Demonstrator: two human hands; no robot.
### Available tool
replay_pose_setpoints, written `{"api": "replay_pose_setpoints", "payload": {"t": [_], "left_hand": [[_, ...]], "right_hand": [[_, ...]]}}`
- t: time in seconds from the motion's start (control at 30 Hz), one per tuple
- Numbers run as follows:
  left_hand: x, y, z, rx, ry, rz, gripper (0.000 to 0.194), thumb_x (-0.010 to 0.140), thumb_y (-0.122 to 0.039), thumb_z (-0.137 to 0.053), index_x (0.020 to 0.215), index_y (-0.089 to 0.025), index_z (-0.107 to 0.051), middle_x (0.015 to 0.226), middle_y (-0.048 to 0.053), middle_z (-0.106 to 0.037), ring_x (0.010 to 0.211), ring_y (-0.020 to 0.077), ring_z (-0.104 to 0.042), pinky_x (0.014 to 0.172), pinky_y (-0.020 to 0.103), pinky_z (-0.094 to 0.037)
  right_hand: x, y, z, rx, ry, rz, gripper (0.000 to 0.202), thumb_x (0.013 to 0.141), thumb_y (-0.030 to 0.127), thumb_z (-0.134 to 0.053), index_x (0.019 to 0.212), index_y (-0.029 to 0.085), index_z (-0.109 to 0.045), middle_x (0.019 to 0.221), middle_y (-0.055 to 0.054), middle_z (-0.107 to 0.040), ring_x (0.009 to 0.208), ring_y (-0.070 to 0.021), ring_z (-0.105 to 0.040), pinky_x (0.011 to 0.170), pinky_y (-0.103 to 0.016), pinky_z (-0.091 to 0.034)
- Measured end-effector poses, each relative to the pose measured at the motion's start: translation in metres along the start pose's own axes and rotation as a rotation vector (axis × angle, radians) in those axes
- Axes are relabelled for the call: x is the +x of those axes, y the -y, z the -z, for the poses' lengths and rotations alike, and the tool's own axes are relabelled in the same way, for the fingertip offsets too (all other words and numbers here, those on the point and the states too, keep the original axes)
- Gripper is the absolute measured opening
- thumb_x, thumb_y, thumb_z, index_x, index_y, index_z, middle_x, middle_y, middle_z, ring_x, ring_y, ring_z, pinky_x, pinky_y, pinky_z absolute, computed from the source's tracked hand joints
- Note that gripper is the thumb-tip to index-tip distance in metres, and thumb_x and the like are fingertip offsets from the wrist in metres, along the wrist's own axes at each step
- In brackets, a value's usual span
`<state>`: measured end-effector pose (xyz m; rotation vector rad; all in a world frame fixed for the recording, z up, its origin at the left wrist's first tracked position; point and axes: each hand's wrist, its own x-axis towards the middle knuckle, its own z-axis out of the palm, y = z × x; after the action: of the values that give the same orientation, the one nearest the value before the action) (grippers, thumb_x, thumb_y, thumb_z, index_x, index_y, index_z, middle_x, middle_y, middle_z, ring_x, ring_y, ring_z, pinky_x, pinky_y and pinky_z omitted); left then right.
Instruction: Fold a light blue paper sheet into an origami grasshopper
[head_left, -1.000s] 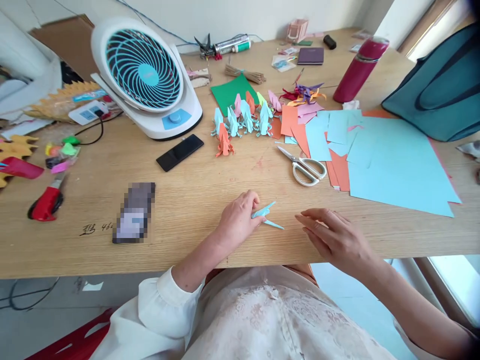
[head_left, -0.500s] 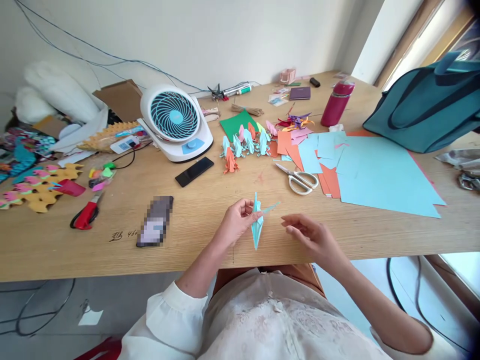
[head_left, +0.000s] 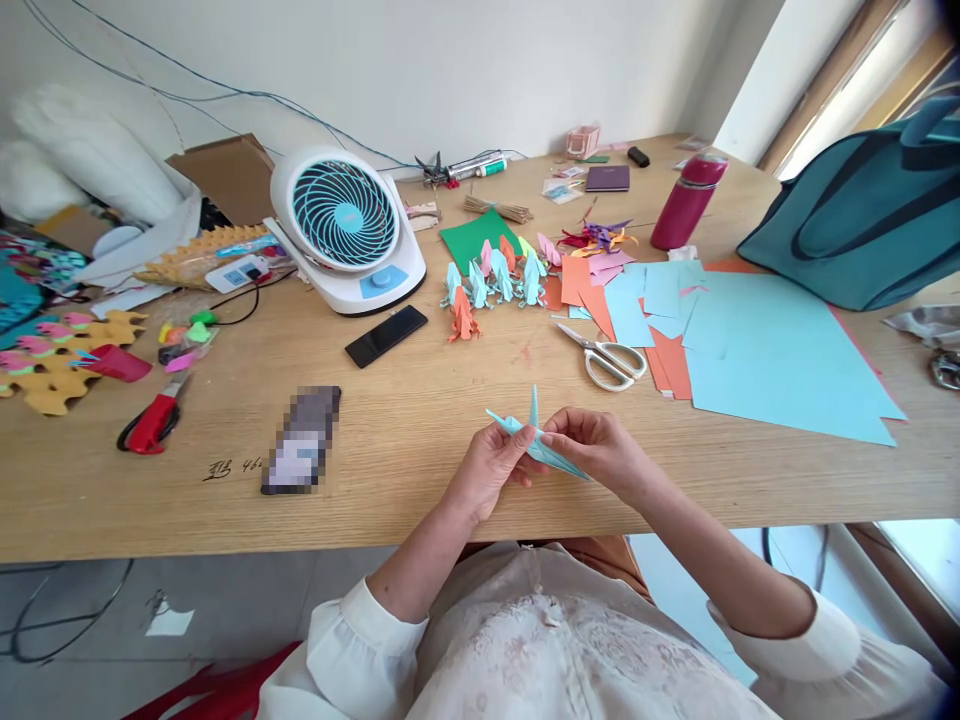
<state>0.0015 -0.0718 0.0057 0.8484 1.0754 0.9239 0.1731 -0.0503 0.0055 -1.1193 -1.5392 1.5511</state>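
Note:
Near the front edge of the table, a light-blue folded paper figure [head_left: 559, 459] with thin pointed ends is held between both hands. My left hand [head_left: 491, 465] pinches its middle, thumb on top. From the other side my right hand [head_left: 600, 450] is closed on it with thumb and fingertips; part of the paper is hidden by the fingers. Further back stand several small folded paper figures [head_left: 501, 275] in light blue, orange and pink. White-handled scissors [head_left: 609, 365] lie beyond my right hand, blades partly apart.
Light-blue sheets [head_left: 780, 350] and orange pieces lie to the right, before a teal bag [head_left: 855, 235] and a magenta bottle [head_left: 686, 205]. A white fan [head_left: 345, 225], a black phone [head_left: 386, 336] and red-handled scissors [head_left: 154, 422] are on the left.
My right hand has come in from the right and taken hold of the paper figure. The figure has turned from upright to slanting, and the view has shifted slightly.

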Motion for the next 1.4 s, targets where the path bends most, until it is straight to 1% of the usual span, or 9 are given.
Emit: {"api": "replay_pose_setpoints", "payload": {"t": [0.13,0.23,0.37,0.5,0.67,0.87,0.97,1.1,1.4], "left_hand": [[0.003,-0.005,0.004,0.089,-0.040,-0.038,0.048,0.060,-0.054,-0.084,0.072,-0.016,-0.058,0.057,-0.008,-0.048,0.044,0.0030,-0.037,0.041,0.017,-0.022],[0.009,-0.003,0.007,0.122,-0.038,-0.060,0.044,0.062,-0.050,-0.083,0.067,-0.016,-0.054,0.052,-0.010,-0.038,0.045,0.0031,-0.026,0.043,0.019,-0.017],[0.022,0.002,0.007,0.198,-0.043,-0.082,0.043,0.067,-0.049,-0.079,0.062,-0.018,-0.050,0.050,-0.010,-0.037,0.046,0.0051,-0.028,0.046,0.021,-0.019],[0.033,0.005,0.005,0.501,-0.139,-0.238,0.033,0.074,-0.040,-0.075,0.061,-0.017,-0.054,0.054,-0.007,-0.045,0.052,0.0077,-0.038,0.053,0.022,-0.028],[0.036,0.001,0.004,0.933,-0.205,-0.373,0.014,0.081,-0.023,-0.069,0.070,-0.019,-0.061,0.072,-0.003,-0.062,0.067,0.0123,-0.055,0.062,0.024,-0.035],[0.039,-0.004,0.015,1.254,-0.247,-0.406,0.020,0.080,-0.030,-0.075,0.083,-0.021,-0.058,0.087,0.001,-0.064,0.084,0.0187,-0.060,0.072,0.029,-0.043],[0.040,-0.001,0.021,1.300,-0.222,-0.544,0.023,0.082,-0.032,-0.074,0.091,-0.020,-0.056,0.094,0.003,-0.060,0.091,0.0214,-0.057,0.078,0.032,-0.044],[0.041,0.004,0.026,1.247,-0.120,-0.672,0.017,0.088,-0.031,-0.068,0.085,-0.019,-0.056,0.092,0.004,-0.059,0.090,0.0210,-0.055,0.079,0.032,-0.044],[0.039,0.007,0.031,1.175,-0.009,-0.705,0.016,0.098,-0.023,-0.052,0.089,-0.018,-0.064,0.089,0.005,-0.066,0.089,0.0201,-0.059,0.082,0.034,-0.046]], "right_hand": [[-0.001,-0.004,0.001,-0.086,-0.013,0.019,0.037,0.082,0.053,-0.066,0.079,0.016,-0.063,0.067,0.000,-0.060,0.056,-0.0103,-0.047,0.050,-0.024,-0.033],[-0.003,-0.005,0.000,-0.210,-0.019,0.051,0.030,0.088,0.046,-0.062,0.080,0.017,-0.064,0.070,0.000,-0.062,0.059,-0.0112,-0.048,0.052,-0.024,-0.035],[-0.006,-0.008,0.002,-0.418,-0.111,0.131,0.017,0.091,0.035,-0.058,0.089,0.019,-0.063,0.075,0.000,-0.064,0.063,-0.0138,-0.054,0.057,-0.027,-0.041],[-0.009,-0.015,0.008,-0.654,-0.309,0.371,0.016,0.092,0.027,-0.058,0.108,0.022,-0.057,0.099,-0.007,-0.064,0.080,-0.0192,-0.060,0.071,-0.035,-0.050],[-0.010,-0.021,0.008,-0.708,-0.123,0.499,0.030,0.095,0.016,-0.050,0.125,0.024,-0.050,0.114,-0.009,-0.064,0.104,-0.0227,-0.062,0.088,-0.040,-0.053],[0.001,-0.030,0.004,-0.841,-0.088,0.481,0.040,0.094,0.019,-0.054,0.133,0.022,-0.046,0.119,-0.011,-0.067,0.109,-0.0278,-0.063,0.092,-0.047,-0.052],[0.003,-0.028,0.003,-0.895,-0.059,0.472,0.035,0.095,0.019,-0.053,0.129,0.021,-0.049,0.113,-0.011,-0.068,0.103,-0.0281,-0.063,0.088,-0.047,-0.052],[0.002,-0.022,0.001,-0.892,-0.056,0.500,0.033,0.095,0.014,-0.052,0.127,0.021,-0.048,0.114,-0.011,-0.065,0.103,-0.0267,-0.059,0.088,-0.044,-0.051],[0.006,-0.019,0.001,-0.820,0.007,0.478,0.043,0.098,0.016,-0.047,0.140,0.026,-0.038,0.124,-0.011,-0.061,0.116,-0.0256,-0.059,0.096,-0.045,-0.050]]}}
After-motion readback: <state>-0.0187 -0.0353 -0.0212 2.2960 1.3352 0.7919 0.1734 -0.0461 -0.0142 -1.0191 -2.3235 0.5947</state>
